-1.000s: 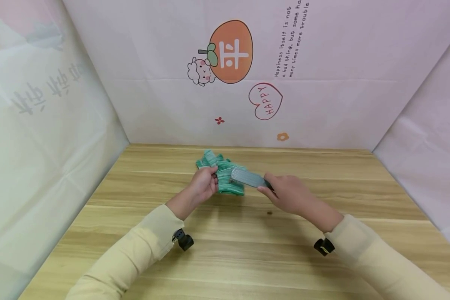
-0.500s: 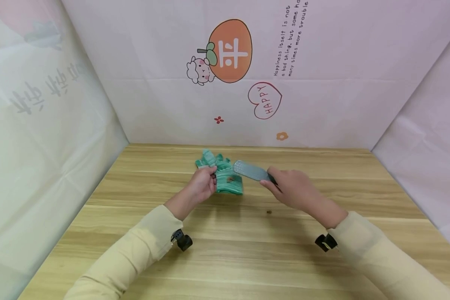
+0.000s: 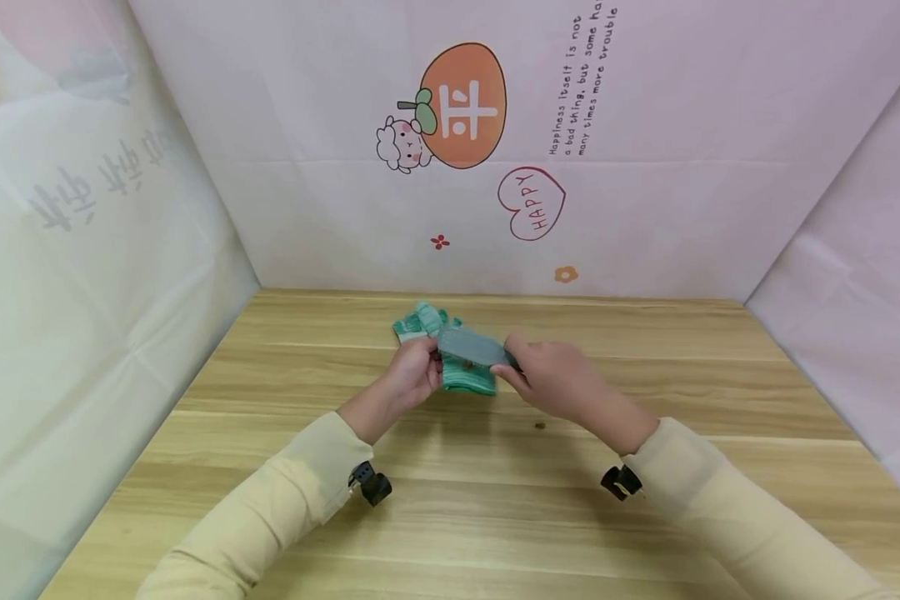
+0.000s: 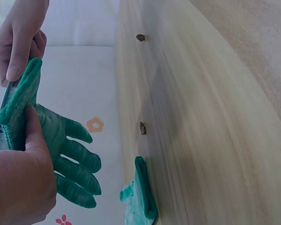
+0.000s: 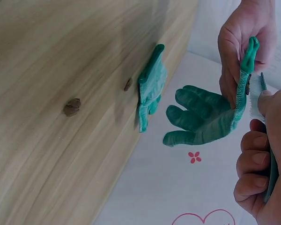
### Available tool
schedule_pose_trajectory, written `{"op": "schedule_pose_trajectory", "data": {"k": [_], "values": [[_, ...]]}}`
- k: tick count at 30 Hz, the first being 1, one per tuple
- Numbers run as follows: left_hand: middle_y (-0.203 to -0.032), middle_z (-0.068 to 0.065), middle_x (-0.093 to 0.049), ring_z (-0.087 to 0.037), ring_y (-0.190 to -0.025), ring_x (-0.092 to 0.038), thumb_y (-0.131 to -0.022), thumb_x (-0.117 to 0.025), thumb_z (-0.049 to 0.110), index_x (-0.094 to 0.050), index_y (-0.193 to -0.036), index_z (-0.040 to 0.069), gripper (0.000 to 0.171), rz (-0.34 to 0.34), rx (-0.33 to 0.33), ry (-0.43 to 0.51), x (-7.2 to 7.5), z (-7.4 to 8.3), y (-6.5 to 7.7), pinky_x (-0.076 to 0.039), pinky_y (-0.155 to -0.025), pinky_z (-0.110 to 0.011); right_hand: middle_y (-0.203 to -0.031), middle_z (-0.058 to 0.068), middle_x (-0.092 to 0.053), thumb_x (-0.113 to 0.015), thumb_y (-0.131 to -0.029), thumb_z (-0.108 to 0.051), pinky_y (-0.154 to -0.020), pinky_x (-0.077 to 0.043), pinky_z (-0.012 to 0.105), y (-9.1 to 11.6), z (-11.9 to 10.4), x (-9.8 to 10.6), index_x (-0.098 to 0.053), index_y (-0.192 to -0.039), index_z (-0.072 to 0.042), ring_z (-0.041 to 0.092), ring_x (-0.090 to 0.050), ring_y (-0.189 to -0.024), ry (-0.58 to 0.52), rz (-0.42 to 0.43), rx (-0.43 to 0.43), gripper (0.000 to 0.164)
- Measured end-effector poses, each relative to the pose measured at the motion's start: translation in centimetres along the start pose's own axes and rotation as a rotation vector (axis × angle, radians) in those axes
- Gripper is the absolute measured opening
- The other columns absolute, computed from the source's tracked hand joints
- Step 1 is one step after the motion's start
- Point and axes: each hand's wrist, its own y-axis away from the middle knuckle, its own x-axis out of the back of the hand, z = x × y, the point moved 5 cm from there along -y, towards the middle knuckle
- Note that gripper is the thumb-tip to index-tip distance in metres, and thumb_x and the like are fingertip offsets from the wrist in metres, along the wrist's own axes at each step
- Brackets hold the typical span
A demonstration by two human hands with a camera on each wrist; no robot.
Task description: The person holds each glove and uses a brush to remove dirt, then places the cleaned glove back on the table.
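Note:
A green-and-white knit glove [image 3: 468, 382] hangs above the table, gripped near its cuff by my left hand [image 3: 412, 371]. Its coated fingers spread out below in the right wrist view [image 5: 201, 115]. My right hand [image 3: 558, 379] holds a grey brush [image 3: 474, 347] by its handle. The pale bristles [image 5: 256, 96] face the outer side of the cuff, where a small brown lump [image 3: 468, 364] shows. The brush back hides part of the glove in the head view. A second green glove [image 5: 152, 89] lies on the table beyond the held one.
Two brown lumps lie on the wooden table [image 3: 450, 517], a larger one [image 5: 72, 107] and a smaller one [image 5: 128, 84] near the second glove. A printed white sheet [image 3: 307, 208] hangs behind the table, with more sheeting on both sides.
The brush went slightly right and up off the cuff, baring the brown lump, then came back left over the glove. My left hand keeps its hold, shifting very little.

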Motion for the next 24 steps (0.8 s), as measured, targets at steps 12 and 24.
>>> {"op": "schedule_pose_trajectory", "data": {"k": [12,24], "values": [[-0.072,0.000,-0.039,-0.009,-0.057,-0.035,-0.107,-0.033,0.013,-0.035,-0.089,0.009,0.018,0.027,0.011,-0.007,0.7,0.4,-0.3,-0.030,-0.050,-0.019,-0.057,-0.006,-0.031,-0.066,-0.094,-0.028,-0.045,-0.022,0.024,1.8,1.0,-0.4,-0.046,-0.085,-0.009,0.008,-0.029,-0.047,-0.043,-0.106,-0.092,0.029],[-0.078,-0.001,-0.046,-0.008,-0.063,-0.046,-0.107,-0.032,0.012,-0.039,-0.096,0.008,0.014,0.023,0.003,0.005,0.8,0.7,-0.5,-0.041,-0.055,-0.019,-0.057,-0.007,-0.033,-0.065,-0.095,-0.027,-0.044,-0.025,0.023,3.8,2.5,-0.1,-0.047,-0.086,-0.010,0.006,-0.031,-0.047,-0.045,-0.121,-0.121,0.027]]}}
